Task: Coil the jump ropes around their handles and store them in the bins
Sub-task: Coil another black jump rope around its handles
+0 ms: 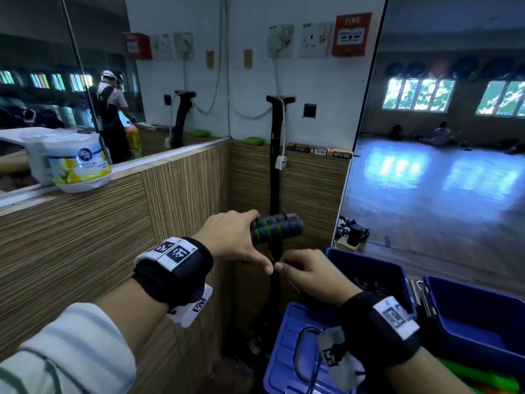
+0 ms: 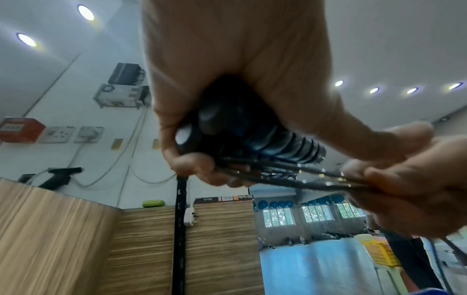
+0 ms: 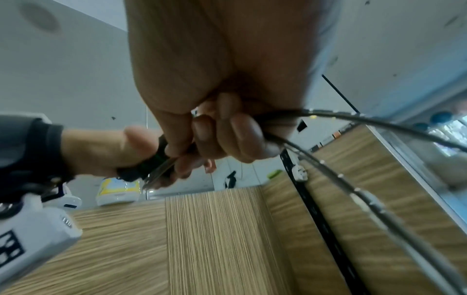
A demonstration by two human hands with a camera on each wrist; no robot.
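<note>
We hold the paired jump rope handles (image 1: 277, 227), black foam with green rings, in our left hand (image 1: 233, 237); its grip is curled round them, and they lie roughly level in front of a wood-grain panelled wall (image 1: 85, 237). Just below, our right hand (image 1: 309, 273) has its grip pinched on several strands of the thin black rope (image 3: 379, 201), which run from the handles through the fingers (image 3: 242, 137) and trail down to the right. The two hands touch at the fingertips. Under the right wrist stands a blue bin (image 1: 279, 365) with a loop of rope lying in it; two further blue bins (image 1: 466, 308) stand beside it to the right. The panelling forms a corner, along which a black slotted upright (image 1: 274, 166) runs, a white plug (image 1: 281, 162) hanging against it. A tub of room freshener (image 1: 81, 163) rests on the ledge at left. Above, the white wall carries sockets and a red fire alarm call point (image 1: 350, 34). Mirrors (image 1: 454, 152) on both sides reflect a wide hall with windows.
</note>
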